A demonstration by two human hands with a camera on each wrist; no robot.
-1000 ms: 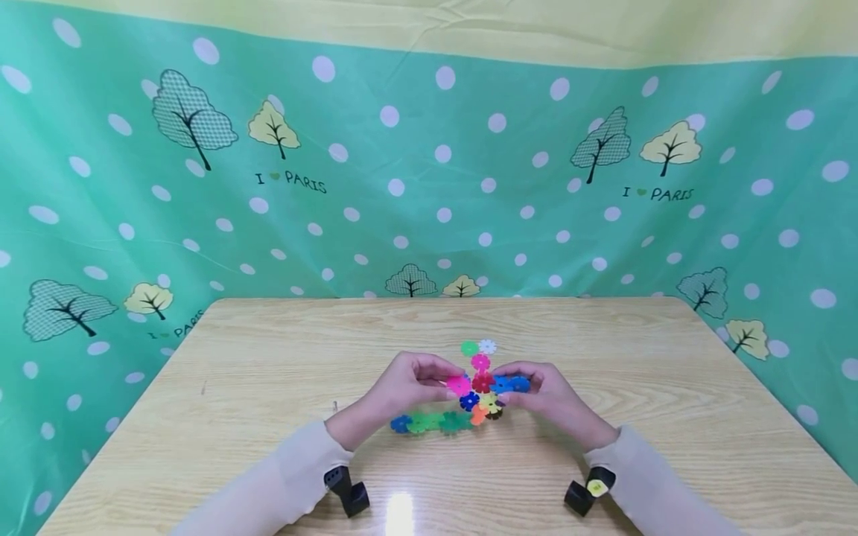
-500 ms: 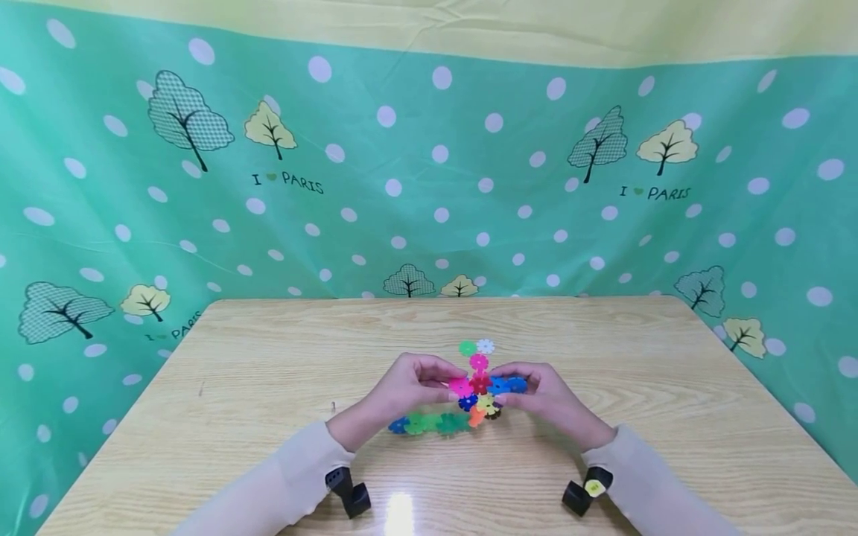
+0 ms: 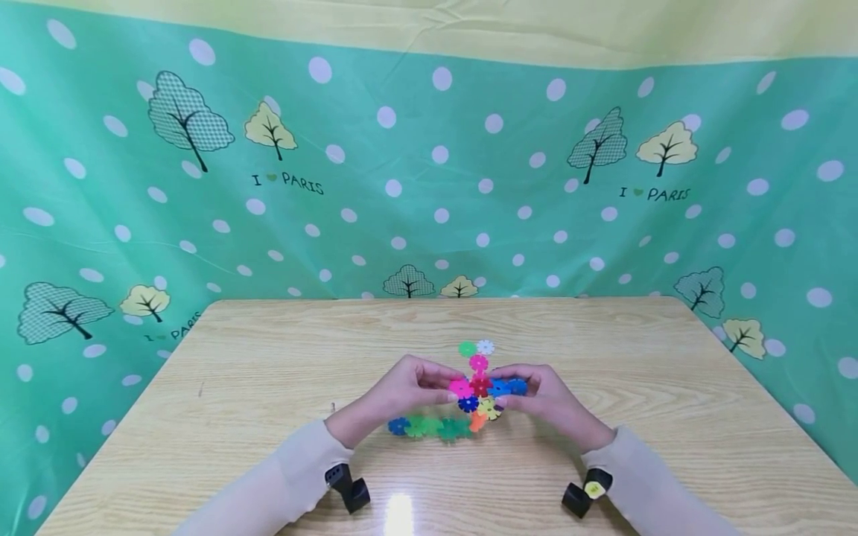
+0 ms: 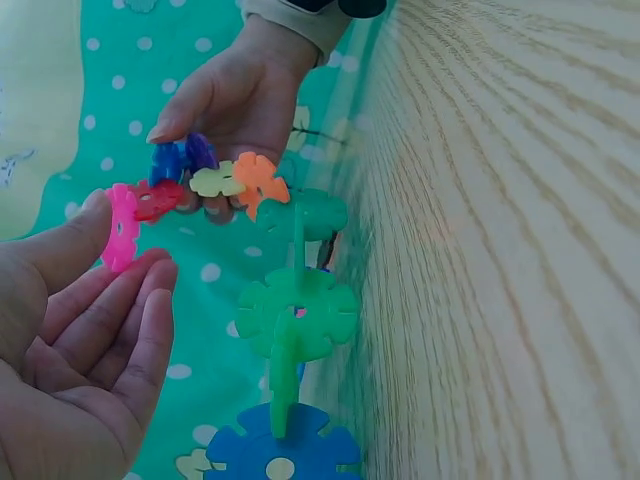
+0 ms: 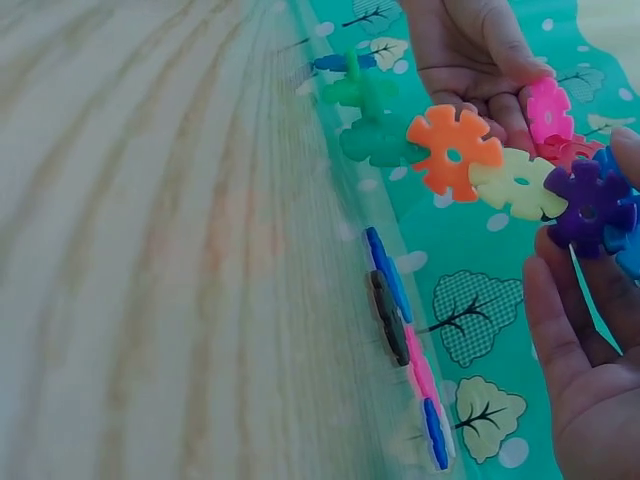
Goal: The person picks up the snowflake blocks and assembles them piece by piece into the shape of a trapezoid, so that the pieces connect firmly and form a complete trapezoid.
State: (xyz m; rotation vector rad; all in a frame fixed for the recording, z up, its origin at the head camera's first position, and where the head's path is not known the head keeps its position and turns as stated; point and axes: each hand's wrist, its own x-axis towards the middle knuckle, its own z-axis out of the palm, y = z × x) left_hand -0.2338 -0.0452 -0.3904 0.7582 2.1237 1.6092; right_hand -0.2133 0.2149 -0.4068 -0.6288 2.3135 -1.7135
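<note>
Between both hands is a chain of notched plastic flower discs joined at their slots. My left hand (image 3: 412,387) pinches the pink disc (image 4: 122,228) between thumb and fingers. It adjoins a red disc (image 4: 158,200). At the other side, my right hand (image 3: 546,391) pinches the blue discs (image 3: 507,387) beside a purple disc (image 5: 590,208). From there a pale yellow disc (image 5: 520,183) and an orange disc (image 5: 453,153) lead to several green discs (image 4: 298,310). This strand stretches left, above the tabletop, to a blue end disc (image 4: 282,440).
On the wooden table (image 3: 281,350), beyond the hands, lie more joined flat discs, among them a white disc (image 3: 485,347), a light green disc (image 3: 467,348) and a black disc (image 5: 388,318). A polka-dot curtain (image 3: 429,186) hangs behind the table.
Both hands and the chain between them have dipped slightly, and the green strand sits a little lower in the head view. Each hand keeps its hold on the same discs.
</note>
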